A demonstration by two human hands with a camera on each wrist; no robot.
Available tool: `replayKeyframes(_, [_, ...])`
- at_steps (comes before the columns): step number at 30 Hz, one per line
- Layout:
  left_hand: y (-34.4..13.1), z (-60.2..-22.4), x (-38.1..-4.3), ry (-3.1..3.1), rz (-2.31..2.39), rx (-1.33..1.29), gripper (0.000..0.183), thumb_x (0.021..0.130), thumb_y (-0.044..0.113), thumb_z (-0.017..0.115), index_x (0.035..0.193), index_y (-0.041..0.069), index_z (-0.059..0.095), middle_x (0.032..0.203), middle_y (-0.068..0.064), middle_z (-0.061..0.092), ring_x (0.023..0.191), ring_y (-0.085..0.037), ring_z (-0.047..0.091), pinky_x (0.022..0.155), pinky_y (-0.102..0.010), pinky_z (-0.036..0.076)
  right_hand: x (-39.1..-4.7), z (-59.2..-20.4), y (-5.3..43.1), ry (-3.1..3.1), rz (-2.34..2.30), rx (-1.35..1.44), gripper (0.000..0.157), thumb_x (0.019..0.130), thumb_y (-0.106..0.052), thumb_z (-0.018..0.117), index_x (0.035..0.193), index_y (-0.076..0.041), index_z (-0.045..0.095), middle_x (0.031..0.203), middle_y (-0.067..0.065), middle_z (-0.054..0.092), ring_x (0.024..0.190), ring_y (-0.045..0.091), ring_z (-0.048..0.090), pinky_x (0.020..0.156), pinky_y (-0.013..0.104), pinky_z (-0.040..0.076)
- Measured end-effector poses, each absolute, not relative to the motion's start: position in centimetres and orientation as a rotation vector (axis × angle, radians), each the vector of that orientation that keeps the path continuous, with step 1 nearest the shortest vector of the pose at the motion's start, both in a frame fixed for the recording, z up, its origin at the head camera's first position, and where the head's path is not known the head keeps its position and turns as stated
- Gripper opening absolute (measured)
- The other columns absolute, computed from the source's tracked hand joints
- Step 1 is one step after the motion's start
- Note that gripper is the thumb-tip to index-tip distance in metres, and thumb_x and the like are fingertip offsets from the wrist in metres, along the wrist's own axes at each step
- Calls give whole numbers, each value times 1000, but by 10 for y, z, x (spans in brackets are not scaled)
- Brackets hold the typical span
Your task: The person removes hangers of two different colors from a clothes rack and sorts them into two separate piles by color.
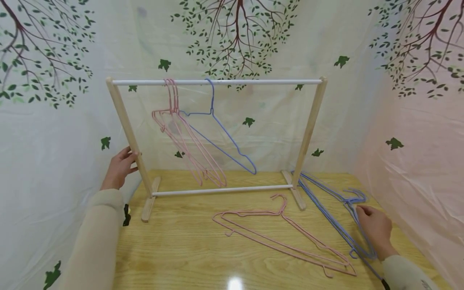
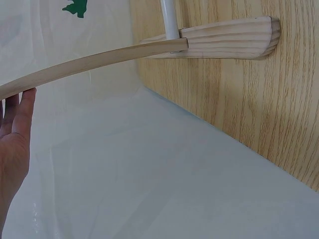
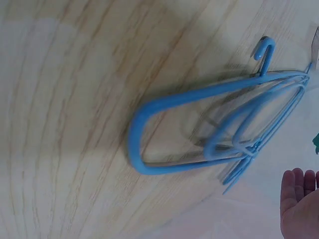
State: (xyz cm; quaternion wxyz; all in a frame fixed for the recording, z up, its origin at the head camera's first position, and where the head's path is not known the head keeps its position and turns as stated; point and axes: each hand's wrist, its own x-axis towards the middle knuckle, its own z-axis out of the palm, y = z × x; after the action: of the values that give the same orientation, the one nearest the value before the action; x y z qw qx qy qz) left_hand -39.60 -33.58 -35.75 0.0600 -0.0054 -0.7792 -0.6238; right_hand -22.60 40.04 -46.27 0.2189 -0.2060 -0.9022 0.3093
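In the head view, my left hand [image 1: 119, 167] touches the left post [image 1: 127, 125] of a wooden clothes rack with its fingertips. The left wrist view shows the fingers [image 2: 22, 114] extended up to that post. My right hand [image 1: 377, 227] is beside a pile of blue hangers [image 1: 326, 215] at the right, fingers loosely bent and holding nothing. In the right wrist view the hand [image 3: 301, 204] appears apart from the blue hangers [image 3: 174, 99]. Several pink hangers [image 1: 192, 149] and one blue hanger [image 1: 228, 137] hang on the rack's white top bar [image 1: 268, 81].
Pink hangers [image 1: 282, 237] lie on the wood-grain table [image 1: 174, 249] in front of the rack. A white lower bar [image 1: 221, 190] joins the rack's wooden feet. Pale sheeting [image 1: 261, 137] printed with branches and leaves surrounds the table.
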Motion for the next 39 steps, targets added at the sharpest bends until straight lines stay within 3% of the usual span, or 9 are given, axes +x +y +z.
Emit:
replayKeyframes(3, [-336,-357,-396,-2352,-1900,-21,64,106,40,43,160,16,19,142,-17,42,138,-37,35,109,-56,37,-228,-462,396,-2485,869,-562,39,100,-27,53,118,5,69,112,24,68,100,43,62,78,47,47])
replayKeyframes(8, [-337,-357,-397,-2349,-1904,-20,64,106,39,44,160,16,19,139,-14,44,137,-35,36,109,-55,37,-232,-457,386,-2467,867,-537,37,99,-26,57,115,4,70,107,22,70,81,21,62,63,24,45])
replayKeyframes(11, [-337,-358,-399,-2352,-1904,-16,63,106,39,43,160,16,19,141,-16,43,138,-36,35,109,-55,37,-234,-453,378,-2478,899,-510,40,100,-28,56,117,5,69,106,22,69,81,19,61,58,19,44])
replayKeyframes(18, [-339,-361,-402,-2370,-1879,-12,62,106,38,42,160,18,18,148,-21,38,139,-38,34,108,-55,38,-249,-438,345,-2494,900,-332,42,103,-30,53,119,6,68,106,24,68,91,36,63,64,26,47])
replayKeyframes(23, [-339,-361,-402,-2367,-1890,-14,64,106,40,43,160,17,19,144,-17,41,138,-37,36,108,-54,38,-268,-421,310,-2430,943,-227,38,102,-30,57,116,2,71,103,19,70,89,29,64,66,23,49])
replayKeyframes(33, [-336,-359,-400,-2372,-1885,-8,64,106,40,42,160,17,18,150,-23,34,139,-40,32,109,-56,36,-306,-368,219,-2305,1021,26,24,97,-20,65,107,-2,76,97,15,73,85,27,67,72,33,52])
replayKeyframes(39, [-336,-359,-399,-2370,-1886,-16,65,106,41,42,160,15,17,148,-22,36,139,-40,33,109,-55,36,-313,-322,164,-2393,1156,151,29,100,-24,61,117,-4,73,108,14,71,95,27,64,80,40,52])
